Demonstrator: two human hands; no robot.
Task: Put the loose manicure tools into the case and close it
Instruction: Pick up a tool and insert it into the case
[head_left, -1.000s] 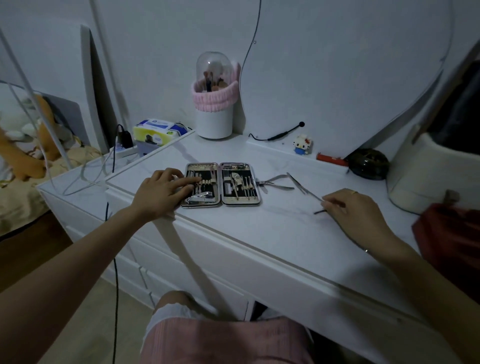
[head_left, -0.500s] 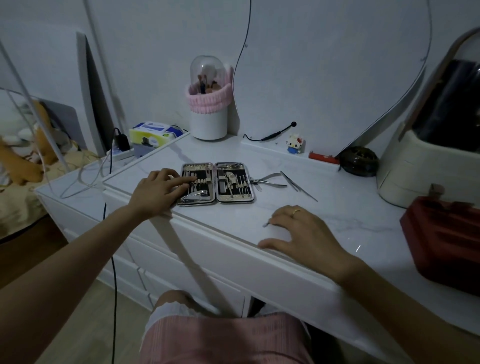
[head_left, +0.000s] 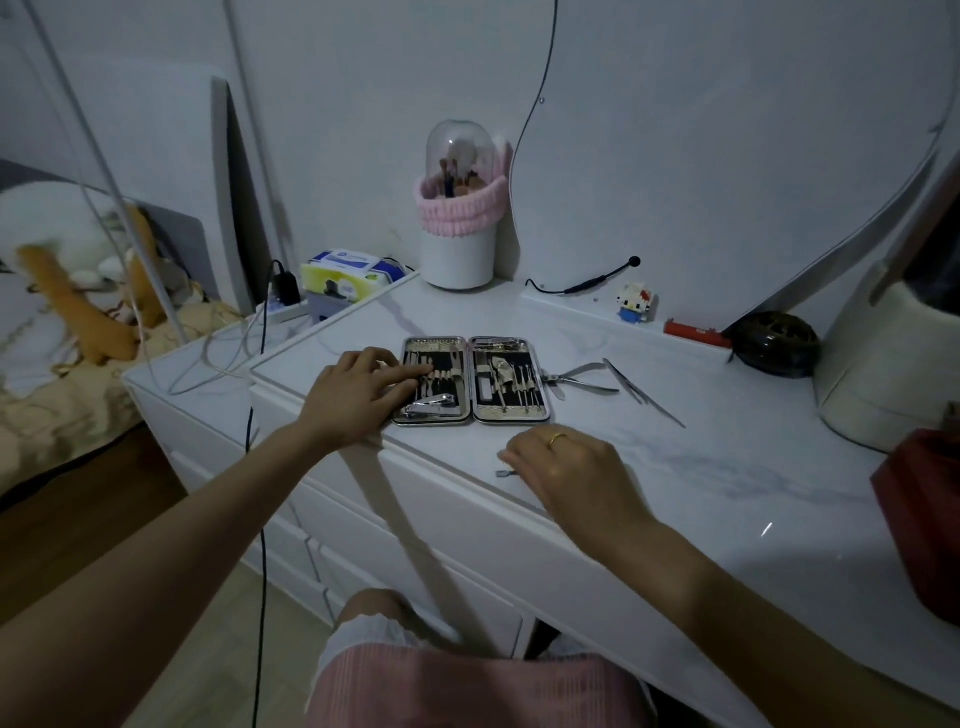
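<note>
White surface (head_left: 727, 467), faintly grey-veined. Silver-rimmed case (head_left: 470, 381) with black lining under the left hand (head_left: 358, 397). Gold ring (head_left: 558, 439) on the right hand (head_left: 569, 475). Beyond both, pink-banded white holder (head_left: 457, 228).

My right hand (head_left: 569, 475) is hiding most of a thin tool (head_left: 505, 473); I'm seeing only its tip. The red bag (head_left: 919, 519) is running off the right edge.
</note>
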